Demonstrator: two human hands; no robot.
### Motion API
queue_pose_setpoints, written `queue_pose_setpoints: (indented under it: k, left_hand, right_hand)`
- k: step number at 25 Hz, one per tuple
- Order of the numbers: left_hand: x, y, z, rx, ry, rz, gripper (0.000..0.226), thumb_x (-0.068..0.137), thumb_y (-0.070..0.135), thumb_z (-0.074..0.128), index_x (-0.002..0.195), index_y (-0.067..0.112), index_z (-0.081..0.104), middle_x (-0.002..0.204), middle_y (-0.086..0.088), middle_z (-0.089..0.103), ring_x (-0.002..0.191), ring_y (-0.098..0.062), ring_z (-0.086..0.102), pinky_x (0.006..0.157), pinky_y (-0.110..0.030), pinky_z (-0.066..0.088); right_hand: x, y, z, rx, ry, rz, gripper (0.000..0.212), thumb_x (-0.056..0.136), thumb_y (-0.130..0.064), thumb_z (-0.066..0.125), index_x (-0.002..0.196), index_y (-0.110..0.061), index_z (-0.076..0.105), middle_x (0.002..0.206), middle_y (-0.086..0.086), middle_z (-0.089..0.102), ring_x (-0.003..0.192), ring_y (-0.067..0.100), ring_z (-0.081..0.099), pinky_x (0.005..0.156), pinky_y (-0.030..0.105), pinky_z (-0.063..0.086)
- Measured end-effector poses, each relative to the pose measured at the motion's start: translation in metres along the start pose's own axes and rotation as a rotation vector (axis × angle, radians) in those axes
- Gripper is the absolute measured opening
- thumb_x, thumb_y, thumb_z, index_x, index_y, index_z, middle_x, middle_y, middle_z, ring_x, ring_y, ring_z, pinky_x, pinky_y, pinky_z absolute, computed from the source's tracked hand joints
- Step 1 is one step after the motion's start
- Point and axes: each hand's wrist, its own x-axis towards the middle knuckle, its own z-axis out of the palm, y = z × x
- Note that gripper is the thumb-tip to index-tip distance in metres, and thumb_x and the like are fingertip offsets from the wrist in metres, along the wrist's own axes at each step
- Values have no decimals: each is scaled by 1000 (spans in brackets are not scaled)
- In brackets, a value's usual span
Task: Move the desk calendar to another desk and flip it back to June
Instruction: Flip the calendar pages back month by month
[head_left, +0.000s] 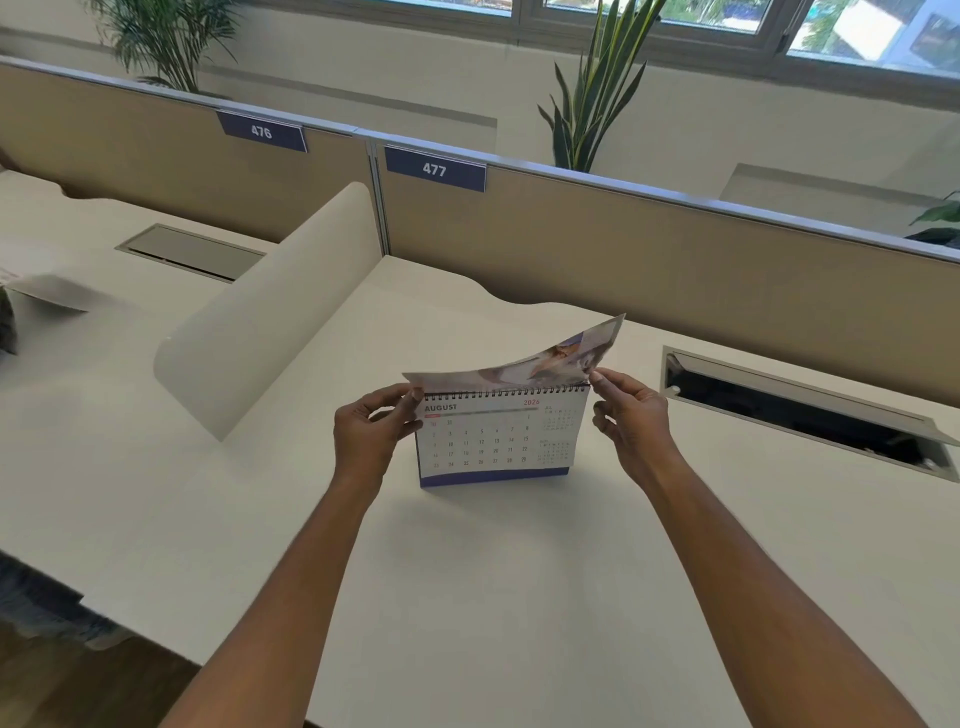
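Spiral-bound desk calendar stands upright showing August (one page lifted).

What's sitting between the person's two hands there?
In the head view, the desk calendar stands between the left hand and right hand, showing August, with a lifted page pinched at both corners.

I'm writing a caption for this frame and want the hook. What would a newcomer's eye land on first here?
First, the desk calendar standing mid-desk and showing AUGUST, with a lifted page arched over its spiral top. The left hand and right hand pinch that page at either end. Behind, the blue 477 sign on the tan partition stands out.
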Motion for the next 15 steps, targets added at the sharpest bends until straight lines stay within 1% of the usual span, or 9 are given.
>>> queue_pose_setpoints:
  k: [3, 5, 6, 8, 10, 12, 15]
  left_hand:
    - [3, 0, 1, 2, 3, -6, 12, 86, 19, 85, 96, 12, 83, 83, 0, 82, 77, -16, 77, 75, -32, 65]
    - [5, -1, 2, 6, 11, -7, 15, 85, 21, 85, 97, 12, 82, 86, -1, 82, 80, -17, 78, 76, -32, 65]
    - [6, -2, 2, 11, 22, -6, 17, 85, 22, 86, 97, 11, 82, 89, -4, 82, 82, -19, 79, 77, -33, 65]
    - [7, -2, 2, 23, 37, -8, 21, 84, 24, 86, 98, 9, 81, 94, -10, 82, 87, -23, 80, 78, -35, 65]
    - [8, -3, 2, 31, 27, -12, 22, 84, 26, 86, 98, 10, 81, 91, -8, 83, 88, -24, 81, 78, -34, 65]
    - [7, -4, 1, 30, 8, -6, 21, 85, 27, 86, 97, 11, 81, 88, -4, 84, 86, -23, 81, 77, -32, 66]
    - [7, -7, 1, 18, 0, -2, 19, 86, 28, 85, 97, 12, 82, 90, -5, 84, 87, -22, 81, 76, -31, 65]
  right_hand:
    - [3, 2, 1, -26, 30, -3, 12, 94, -21, 73, 99, -13, 78, 78, -4, 77, 73, 18, 48, 68, 33, 49]
    - [4, 3, 1, -37, 41, -9, 11, 94, -22, 73, 97, -14, 78, 78, -4, 77, 74, 19, 47, 70, 36, 48]
    - [5, 3, 1, -47, 45, -12, 11, 93, -23, 73, 97, -14, 78, 81, -2, 77, 75, 20, 48, 72, 37, 48]
    - [8, 5, 3, -85, 63, -21, 15, 92, -26, 74, 99, -13, 78, 92, 3, 75, 82, 22, 52, 78, 39, 50]
    - [9, 6, 4, -106, 73, -26, 19, 92, -28, 74, 102, -12, 78, 103, 5, 75, 95, 24, 61, 82, 40, 52]
    - [10, 7, 4, -90, 51, -22, 21, 93, -27, 72, 104, -11, 77, 101, 6, 78, 102, 23, 66, 80, 38, 53]
    - [11, 8, 5, -80, 36, -9, 22, 95, -25, 69, 107, -8, 75, 95, 5, 80, 101, 23, 69, 80, 38, 54]
